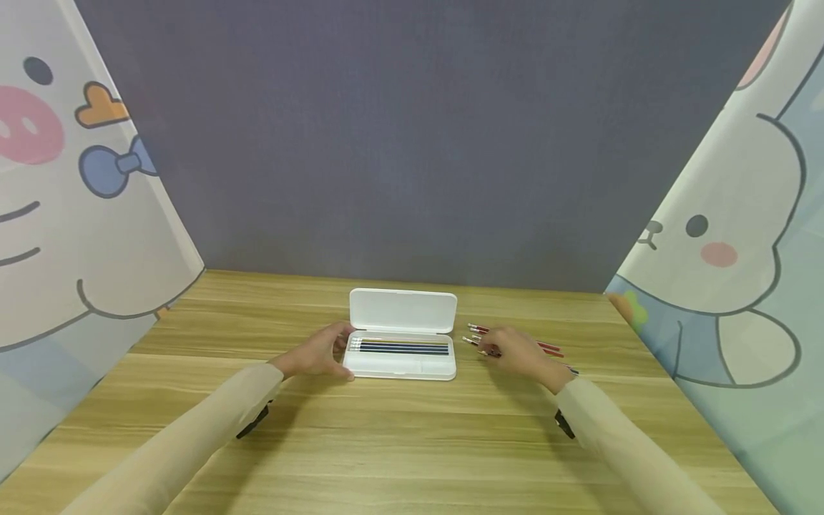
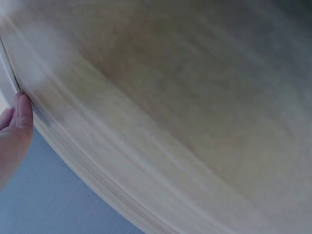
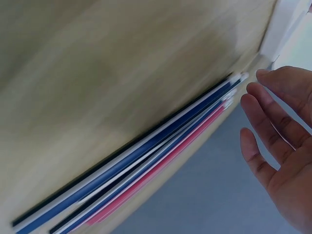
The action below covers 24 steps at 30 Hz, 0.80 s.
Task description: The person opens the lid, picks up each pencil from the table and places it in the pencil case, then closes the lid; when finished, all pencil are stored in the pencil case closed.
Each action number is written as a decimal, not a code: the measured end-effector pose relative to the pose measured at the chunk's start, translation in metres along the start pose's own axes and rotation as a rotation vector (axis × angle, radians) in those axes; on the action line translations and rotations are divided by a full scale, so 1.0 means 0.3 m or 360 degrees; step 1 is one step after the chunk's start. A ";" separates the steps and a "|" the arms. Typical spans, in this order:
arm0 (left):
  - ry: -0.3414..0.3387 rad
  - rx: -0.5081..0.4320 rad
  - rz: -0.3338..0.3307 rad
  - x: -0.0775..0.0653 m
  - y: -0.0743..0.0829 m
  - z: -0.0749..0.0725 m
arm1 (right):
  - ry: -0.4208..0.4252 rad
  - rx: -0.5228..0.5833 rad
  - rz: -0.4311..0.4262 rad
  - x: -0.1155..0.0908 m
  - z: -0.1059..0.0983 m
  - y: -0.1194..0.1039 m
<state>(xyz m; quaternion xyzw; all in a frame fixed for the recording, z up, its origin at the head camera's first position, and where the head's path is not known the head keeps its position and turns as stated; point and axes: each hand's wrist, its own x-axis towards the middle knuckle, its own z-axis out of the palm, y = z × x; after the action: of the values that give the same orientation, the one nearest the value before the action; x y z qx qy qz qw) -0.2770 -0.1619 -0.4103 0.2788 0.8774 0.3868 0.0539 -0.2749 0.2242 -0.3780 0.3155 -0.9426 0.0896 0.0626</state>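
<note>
A white pencil case [image 1: 404, 368] lies on the table with its lid [image 1: 403, 310] raised at the back. Several dark pencils [image 1: 405, 348] with white ends lie side by side in its rear part. My left hand [image 1: 324, 350] holds the case's left end, thumb at the front corner and fingers at the back. To the right of the case, my right hand [image 1: 517, 352] hovers at the white-tipped ends of several loose pencils [image 3: 146, 151], red and dark blue. Its fingers are loosely bent and grip nothing in the right wrist view; part of the pencils is hidden beneath it in the head view.
The wooden table [image 1: 386, 443] ends at a dark grey panel [image 1: 412, 143] behind the case. Cartoon-printed cloths hang at left [image 1: 77, 214] and right [image 1: 727, 236]. The case's front section holds a small divider.
</note>
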 end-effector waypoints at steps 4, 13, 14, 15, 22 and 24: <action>-0.0006 0.0006 0.0009 -0.001 -0.001 -0.002 | -0.0014 0.0011 0.0069 -0.029 0.000 0.033; 0.0001 0.0007 -0.0009 -0.001 -0.005 -0.001 | 0.0006 0.0052 0.0108 -0.076 0.007 0.091; 0.0001 0.0003 -0.0009 -0.001 -0.005 -0.001 | 0.0008 0.0053 0.0102 -0.079 0.008 0.095; 0.0001 0.0000 -0.0011 -0.001 -0.003 0.000 | 0.0011 0.0058 0.0096 -0.082 0.009 0.098; 0.0000 -0.0023 0.0024 -0.001 0.001 -0.003 | 0.0009 0.0069 0.0058 -0.096 0.007 0.106; -0.0003 -0.0027 0.0028 -0.001 0.003 -0.005 | 0.0002 0.0051 0.0066 -0.099 0.008 0.107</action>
<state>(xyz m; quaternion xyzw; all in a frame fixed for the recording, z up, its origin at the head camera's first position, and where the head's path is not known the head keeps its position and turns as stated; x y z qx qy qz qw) -0.2768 -0.1625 -0.4087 0.2863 0.8716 0.3943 0.0536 -0.2708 0.2662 -0.3896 0.2968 -0.9473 0.1062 0.0563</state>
